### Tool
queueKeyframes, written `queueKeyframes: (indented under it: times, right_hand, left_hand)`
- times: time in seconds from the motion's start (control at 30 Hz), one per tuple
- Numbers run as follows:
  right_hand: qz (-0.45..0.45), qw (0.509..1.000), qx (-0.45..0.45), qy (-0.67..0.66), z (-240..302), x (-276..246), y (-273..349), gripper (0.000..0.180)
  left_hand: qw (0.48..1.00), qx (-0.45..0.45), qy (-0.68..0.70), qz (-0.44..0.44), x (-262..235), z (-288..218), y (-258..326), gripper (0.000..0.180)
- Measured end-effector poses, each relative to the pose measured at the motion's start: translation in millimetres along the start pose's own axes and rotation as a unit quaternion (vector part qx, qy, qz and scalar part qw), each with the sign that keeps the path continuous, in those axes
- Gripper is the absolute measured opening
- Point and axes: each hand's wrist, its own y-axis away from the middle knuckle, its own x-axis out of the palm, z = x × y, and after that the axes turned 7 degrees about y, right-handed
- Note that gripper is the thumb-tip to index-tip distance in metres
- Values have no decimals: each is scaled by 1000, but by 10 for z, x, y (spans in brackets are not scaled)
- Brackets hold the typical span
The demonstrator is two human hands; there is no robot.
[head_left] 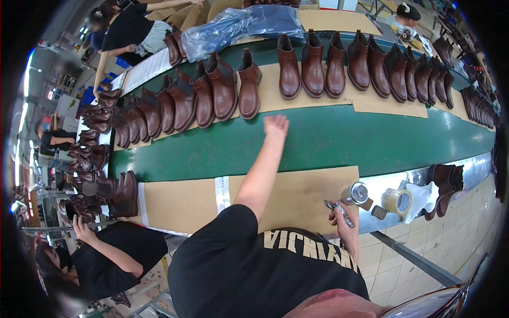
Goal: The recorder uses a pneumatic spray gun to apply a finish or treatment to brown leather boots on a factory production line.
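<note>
My left hand (276,125) is stretched out over the green conveyor belt (328,135), holding nothing, its fingers loosely apart. It is nearest to a brown ankle boot (248,90) at the end of the left-hand group, and there is a gap between them. Low on the right, my right hand (345,227) is closed around a slim silver-and-dark pen-like tool (342,212). That hand is over the right end of a cardboard sheet (302,196). Just beyond it stands a round metal can (356,194).
More brown boots (313,66) line the belt's far side on cardboard. Clear tape (397,201), a white cloth (422,200) and dark boots (444,185) are to the right. A co-worker (106,254) sits at left near stacked boots (124,196); blue plastic (244,29) lies at the back.
</note>
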Motion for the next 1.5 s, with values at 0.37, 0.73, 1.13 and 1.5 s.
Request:
queueKeyframes:
  times: [0.37,0.73,1.13,1.5]
  right_hand:
    - [41,998,-39,21,105,143,130,24]
    - [-13,997,-67,20,153,121,422,24]
    - [-5,991,-136,15,311,160,784,26]
    - [-135,945,-293,52,948,-98,1258,28]
  left_hand:
    - [986,93,-65,-119,-95,-1192,-264,68]
    - [990,19,-88,110,150,-1307,322,36]
    - [855,-123,26,503,-22,-1249,2278,70]
    - [896,-94,-313,301,-1303,-344,2454,49]
